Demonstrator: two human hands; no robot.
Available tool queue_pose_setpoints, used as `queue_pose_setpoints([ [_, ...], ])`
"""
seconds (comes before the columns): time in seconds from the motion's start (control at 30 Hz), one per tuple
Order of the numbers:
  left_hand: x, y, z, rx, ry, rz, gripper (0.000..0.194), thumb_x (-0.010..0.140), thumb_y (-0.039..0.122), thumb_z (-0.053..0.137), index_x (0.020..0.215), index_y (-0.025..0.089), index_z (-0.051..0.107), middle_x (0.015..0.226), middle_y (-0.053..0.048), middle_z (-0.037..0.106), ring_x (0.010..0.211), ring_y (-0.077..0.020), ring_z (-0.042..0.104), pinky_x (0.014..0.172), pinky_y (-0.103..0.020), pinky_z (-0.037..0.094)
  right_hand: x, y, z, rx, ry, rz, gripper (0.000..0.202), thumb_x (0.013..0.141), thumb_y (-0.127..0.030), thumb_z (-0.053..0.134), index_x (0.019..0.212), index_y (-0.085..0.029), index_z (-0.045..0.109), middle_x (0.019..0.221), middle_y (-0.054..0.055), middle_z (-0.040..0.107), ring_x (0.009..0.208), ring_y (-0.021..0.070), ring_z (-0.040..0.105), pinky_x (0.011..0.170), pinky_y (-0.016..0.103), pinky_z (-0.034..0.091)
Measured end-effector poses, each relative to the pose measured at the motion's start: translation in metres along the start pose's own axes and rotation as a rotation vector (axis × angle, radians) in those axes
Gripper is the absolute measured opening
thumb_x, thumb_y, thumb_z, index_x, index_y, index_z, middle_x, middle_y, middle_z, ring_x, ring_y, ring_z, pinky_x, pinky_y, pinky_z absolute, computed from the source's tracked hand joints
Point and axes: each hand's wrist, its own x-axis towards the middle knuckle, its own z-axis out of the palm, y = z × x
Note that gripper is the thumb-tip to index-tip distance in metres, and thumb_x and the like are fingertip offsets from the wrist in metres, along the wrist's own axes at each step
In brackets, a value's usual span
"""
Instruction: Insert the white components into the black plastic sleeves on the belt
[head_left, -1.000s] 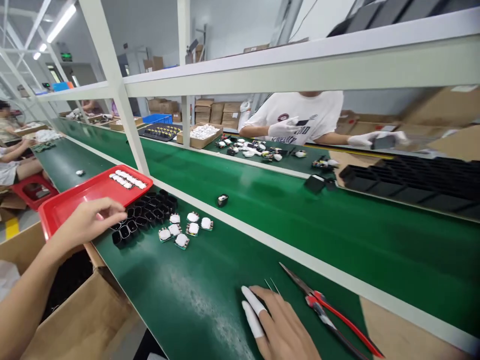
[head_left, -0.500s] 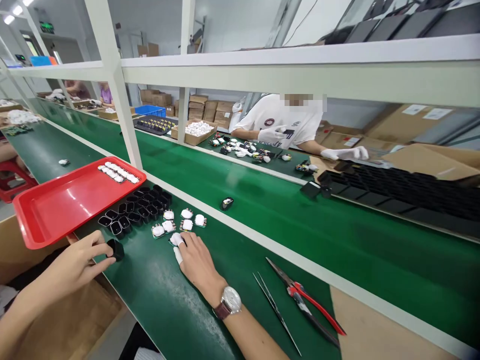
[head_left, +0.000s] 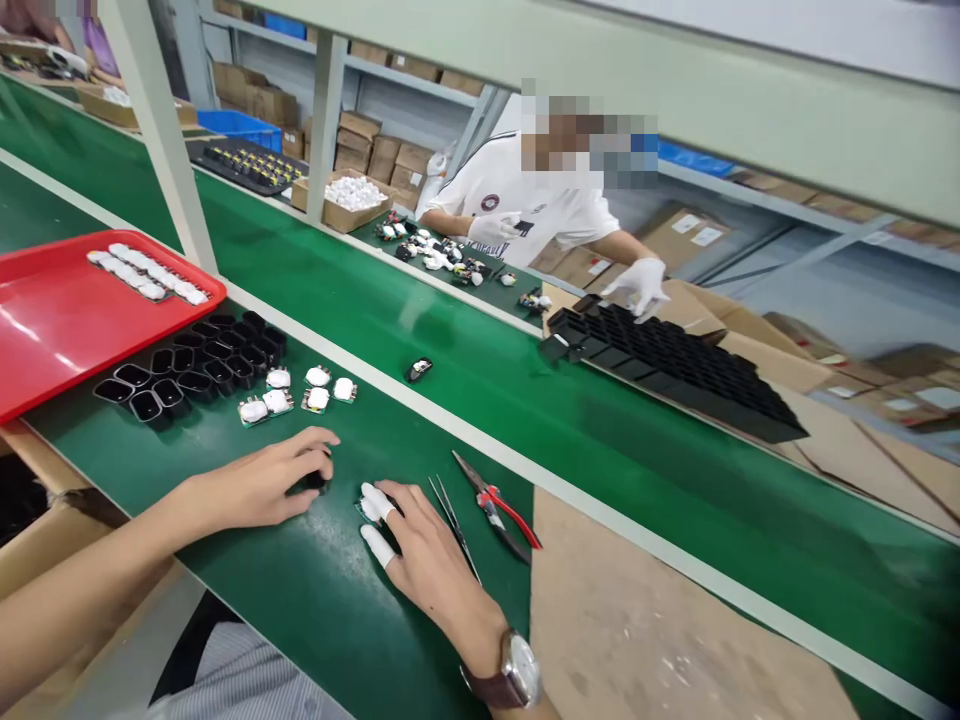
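Note:
My left hand (head_left: 262, 480) rests on the green mat with its fingers closed around a small black housing (head_left: 315, 480). My right hand (head_left: 420, 550), with white finger cots on two fingers, lies just to the right and holds a small white module (head_left: 367, 510) against the mat. The two hands sit close together near the table's front edge. Behind them stand a cluster of black housings (head_left: 195, 365) and a few white modules (head_left: 300, 395).
A red tray (head_left: 60, 320) with a row of white parts sits at the left. Tweezers (head_left: 450, 515) and red-handled cutters (head_left: 499, 505) lie right of my right hand. Across the green conveyor (head_left: 525, 400) a gloved person (head_left: 540, 200) works beside a black tray (head_left: 675, 370).
My left hand carried a black housing from the cluster toward the middle. My right hand drew back from the white modules with one. The camera tilted down and right.

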Motion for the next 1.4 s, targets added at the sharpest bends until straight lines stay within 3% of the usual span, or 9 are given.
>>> queue_pose_setpoints([
  [0.1,0.033,-0.005,0.006,-0.106,-0.036,0.076,0.054,0.086,0.008,0.066,0.137,0.026,0.062,0.148,-0.011,0.056,0.117,-0.0252,0.07,0.1,-0.034,0.058,-0.011,0.001,0.002,-0.014,0.003,0.121,0.058,0.101,-0.027,0.06,0.154,-0.016,0.039,0.126,0.017,0.063,0.098,0.0279,0.069,0.084,0.047,0.064],
  [0.27,0.056,-0.021,0.02,-0.241,-0.094,0.144,0.086,0.081,0.009,0.071,0.159,0.03,0.042,0.141,-0.013,0.06,0.127,-0.0287,0.064,0.111,-0.042,0.053,-0.022,0.006,-0.004,0.05,-0.001,0.005,0.066,0.098,-0.021,0.06,0.159,-0.021,0.035,0.157,0.017,0.047,0.14,0.0324,0.051,0.11,0.051,0.055],
  [0.37,0.054,-0.03,0.03,-0.261,-0.092,0.128,0.09,0.083,0.011,0.07,0.163,0.032,0.036,0.14,-0.012,0.059,0.129,-0.0286,0.063,0.113,-0.043,0.051,-0.024,0.007,-0.004,0.032,0.005,0.011,0.055,0.101,-0.017,0.055,0.154,-0.021,0.044,0.146,0.015,0.058,0.127,0.0291,0.061,0.105,0.049,0.058],
  [0.47,0.047,-0.036,0.034,-0.28,-0.067,0.114,0.09,0.084,0.011,0.069,0.163,0.033,0.034,0.142,-0.012,0.059,0.131,-0.0278,0.063,0.115,-0.042,0.05,-0.026,0.008,-0.002,0.02,0.036,0.058,0.048,0.101,-0.025,0.06,0.148,-0.019,0.051,0.144,0.019,0.058,0.121,0.0311,0.064,0.1,0.05,0.061],
  [0.67,0.042,-0.034,0.036,-0.263,-0.052,0.08,0.085,0.087,0.013,0.069,0.162,0.035,0.035,0.143,-0.009,0.062,0.129,-0.0272,0.064,0.113,-0.04,0.051,-0.03,0.014,-0.001,0.13,0.07,0.003,0.05,0.105,-0.017,0.049,0.154,-0.023,0.043,0.14,0.014,0.063,0.126,0.0278,0.062,0.103,0.048,0.06],
  [0.83,0.042,-0.03,0.041,-0.11,0.041,0.031,0.072,0.089,0.031,0.081,0.154,0.032,0.05,0.13,-0.01,0.067,0.119,-0.03,0.066,0.103,-0.041,0.055,-0.037,0.015,0.002,0.146,0.105,0.062,0.046,0.105,-0.02,0.054,0.15,-0.022,0.046,0.135,0.015,0.064,0.125,0.028,0.062,0.102,0.047,0.06],
  [1.0,0.041,-0.026,0.031,-0.112,-0.078,-0.019,0.097,0.077,0.04,0.092,0.16,0.033,0.041,0.148,-0.01,0.057,0.112,-0.0285,0.068,0.096,-0.038,0.057,-0.043,0.015,0.008,0.166,0.207,0.07,0.049,0.103,-0.014,0.055,0.151,-0.022,0.047,0.127,0.013,0.067,0.115,0.026,0.065,0.095,0.045,0.061],
  [1.17,0.043,-0.022,0.033,-0.115,-0.158,0.027,0.051,0.086,0.036,0.085,0.131,0.026,0.063,0.122,-0.007,0.068,0.101,-0.0246,0.068,0.089,-0.035,0.056,-0.029,0.0,0.006,0.25,0.462,0.151,0.047,0.098,-0.011,0.062,0.142,-0.024,0.053,0.118,0.011,0.066,0.107,0.0234,0.065,0.09,0.043,0.06],
  [1.4,0.04,-0.019,0.046,-0.057,-0.029,0.16,0.048,0.092,0.037,0.081,0.13,0.023,0.055,0.121,-0.008,0.063,0.109,-0.0246,0.064,0.094,-0.037,0.055,-0.005,-0.024,-0.01,0.134,0.466,0.057,0.054,0.094,-0.006,0.065,0.144,-0.019,0.05,0.119,0.014,0.066,0.107,0.0262,0.063,0.086,0.043,0.059],
])
